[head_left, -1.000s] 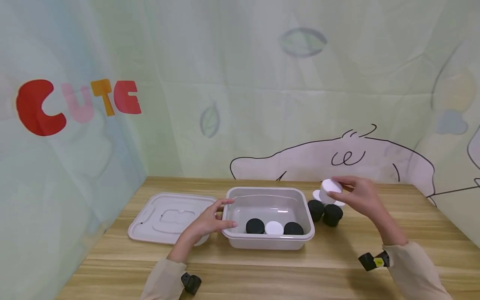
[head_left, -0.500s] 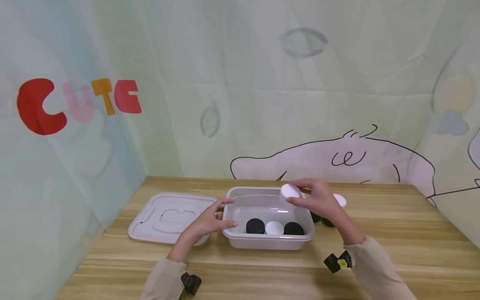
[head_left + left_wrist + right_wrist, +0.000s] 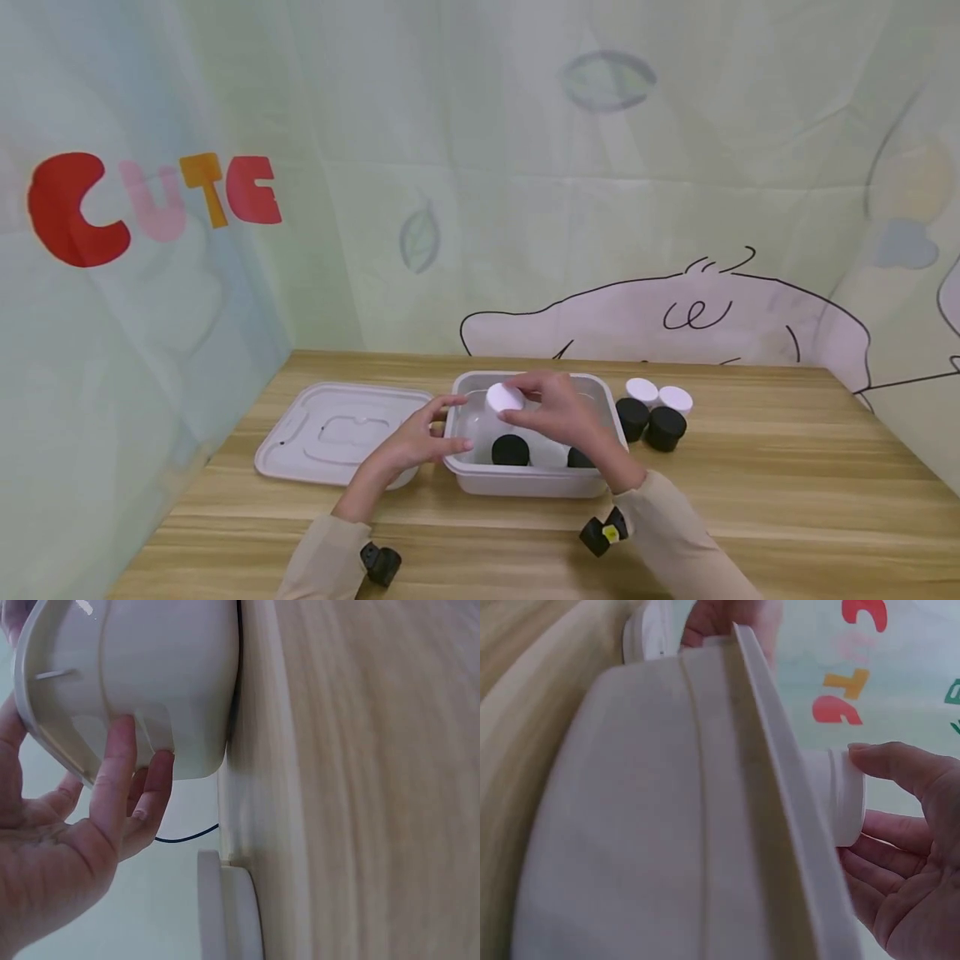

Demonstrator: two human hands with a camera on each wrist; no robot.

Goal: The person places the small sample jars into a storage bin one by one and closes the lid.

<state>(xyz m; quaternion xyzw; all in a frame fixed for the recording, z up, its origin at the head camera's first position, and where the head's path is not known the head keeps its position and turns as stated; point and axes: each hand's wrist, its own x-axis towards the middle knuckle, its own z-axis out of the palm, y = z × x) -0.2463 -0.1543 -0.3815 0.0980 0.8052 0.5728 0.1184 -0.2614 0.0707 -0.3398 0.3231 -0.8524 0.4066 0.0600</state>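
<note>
My right hand (image 3: 562, 412) pinches a small white-capped jar (image 3: 506, 400) between thumb and fingers, above the left part of a pale plastic tub (image 3: 529, 483). In the right wrist view the jar (image 3: 849, 796) stands partly above the tub's rim. My left hand (image 3: 411, 443) grips the tub's left rim; in the left wrist view its fingers (image 3: 116, 769) lie against the outer wall. Inside the tub, along the front wall, sit one black-capped jar (image 3: 510, 451) and another black one (image 3: 582, 458), partly covered by the right wrist. The spot between them is mostly hidden by my right hand.
The tub's lid (image 3: 288, 446) lies flat on the wooden table (image 3: 465, 550), left of the tub. Right of the tub stand two white jars (image 3: 642, 392) behind two black jars (image 3: 665, 429). A printed curtain (image 3: 480, 250) hangs behind the table.
My right hand has carried the white-capped jar leftward, from above the group at the right, across the tub to its left part. The left hand has stayed at the rim.
</note>
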